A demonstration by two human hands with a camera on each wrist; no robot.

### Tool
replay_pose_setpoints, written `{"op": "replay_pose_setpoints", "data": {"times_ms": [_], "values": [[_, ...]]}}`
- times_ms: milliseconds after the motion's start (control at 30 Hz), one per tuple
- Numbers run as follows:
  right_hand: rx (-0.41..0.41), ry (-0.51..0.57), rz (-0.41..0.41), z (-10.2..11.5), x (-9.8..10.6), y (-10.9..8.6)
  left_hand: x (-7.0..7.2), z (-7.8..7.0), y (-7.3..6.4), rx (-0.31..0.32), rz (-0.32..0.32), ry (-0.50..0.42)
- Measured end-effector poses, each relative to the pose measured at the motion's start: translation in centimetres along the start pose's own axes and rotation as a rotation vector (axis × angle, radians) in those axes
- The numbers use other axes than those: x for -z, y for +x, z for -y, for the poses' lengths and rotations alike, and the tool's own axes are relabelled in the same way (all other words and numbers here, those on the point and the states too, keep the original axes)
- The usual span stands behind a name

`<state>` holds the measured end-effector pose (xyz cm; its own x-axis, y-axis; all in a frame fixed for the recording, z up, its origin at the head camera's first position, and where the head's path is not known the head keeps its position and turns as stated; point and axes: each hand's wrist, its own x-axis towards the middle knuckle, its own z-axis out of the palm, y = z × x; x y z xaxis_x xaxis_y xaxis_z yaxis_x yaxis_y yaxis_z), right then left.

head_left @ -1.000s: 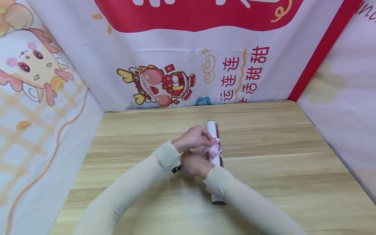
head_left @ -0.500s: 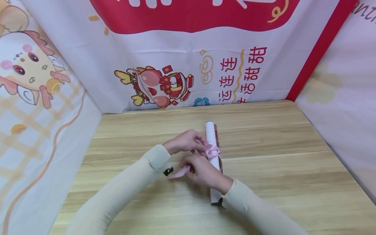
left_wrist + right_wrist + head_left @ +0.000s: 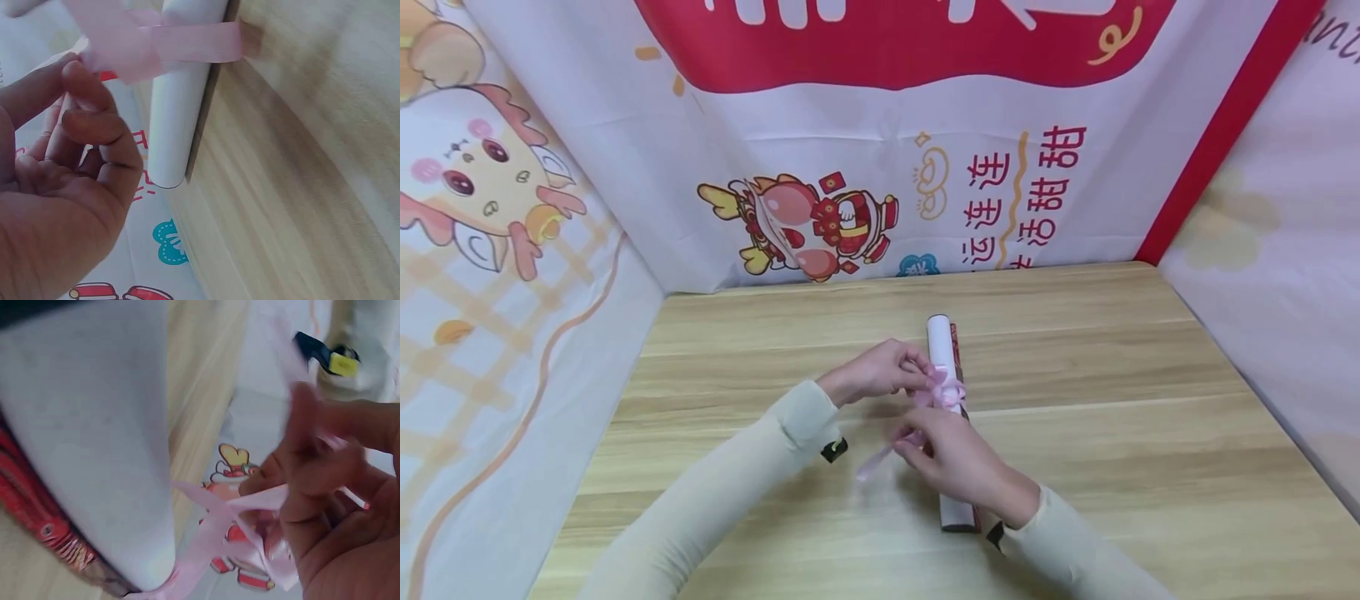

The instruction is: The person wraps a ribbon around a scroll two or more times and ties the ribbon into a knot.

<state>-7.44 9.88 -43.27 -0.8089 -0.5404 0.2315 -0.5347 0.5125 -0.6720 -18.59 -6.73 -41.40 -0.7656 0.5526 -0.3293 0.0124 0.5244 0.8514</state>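
Observation:
A rolled white sheet (image 3: 939, 342) lies lengthwise on the table, with a red printed strip (image 3: 47, 515) showing along its right side. Pink ribbon (image 3: 950, 393) wraps its middle, with a loop or knot on top. My left hand (image 3: 880, 371) pinches the ribbon between thumb and forefinger at the roll's left side; the left wrist view shows this ribbon (image 3: 194, 44) crossing the roll. Nearer to me, my right hand (image 3: 962, 458) reaches over the roll and pinches a loose ribbon tail (image 3: 876, 467), which hangs to the left. That tail is blurred in the right wrist view.
The roll rests on a wood-grain table (image 3: 1120, 467). Printed cloth walls stand at the back (image 3: 850, 108), left (image 3: 587, 350) and right (image 3: 1285, 275). A small black piece (image 3: 834, 450) sits at the left cuff, another (image 3: 996, 535) at the right cuff.
My right hand has moved right and toward me from under the left hand, and a ribbon tail now shows in its fingers. The left hand stays pinching the ribbon, with only a slight shift.

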Motion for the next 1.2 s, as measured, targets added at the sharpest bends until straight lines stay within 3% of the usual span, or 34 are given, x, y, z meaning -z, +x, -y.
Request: {"op": "replay_pose_setpoints", "data": {"times_ms": [200, 300, 367, 533, 600, 667, 833, 1000, 1100, 1200], "values": [[-0.077, 0.26, -0.172, -0.7, 1.7, -1.0, -1.2, 0.5, 0.1, -0.108, -0.054, 0.017], [-0.083, 0.246, -0.168, -1.1, 2.1, -1.1, -1.4, 0.5, 0.1, -0.117, -0.078, 0.016], [-0.053, 0.119, -0.049, -1.1, 1.9, -1.1, -1.4, 0.5, 0.1, -0.111, -0.093, 0.004], [0.042, -0.299, 0.379, 0.0, -0.4, -0.8, -1.3, 0.5, 0.0, -0.089, -0.107, 0.003], [0.026, -0.392, 0.466, 0.6, -1.6, -0.6, -1.3, 0.6, 0.0, -0.087, -0.098, 0.007], [0.008, -0.459, 0.493, 1.2, -2.4, -0.3, -1.3, 0.6, 0.1, -0.091, -0.087, 0.009], [0.007, -0.509, 0.479, 1.7, -3.2, 0.4, -1.3, 0.7, -0.3, -0.092, -0.072, -0.019], [0.076, -0.405, 0.421, 1.6, -2.3, 0.5, -1.1, 0.7, -0.7, -0.065, -0.025, -0.104], [0.154, -0.325, 0.345, 1.9, -1.4, 0.1, -0.9, 0.6, -0.9, -0.058, 0.006, -0.108], [0.223, -0.236, 0.213, 2.1, -0.4, -0.7, -0.8, 0.4, -1.0, -0.063, 0.005, -0.058]]}}
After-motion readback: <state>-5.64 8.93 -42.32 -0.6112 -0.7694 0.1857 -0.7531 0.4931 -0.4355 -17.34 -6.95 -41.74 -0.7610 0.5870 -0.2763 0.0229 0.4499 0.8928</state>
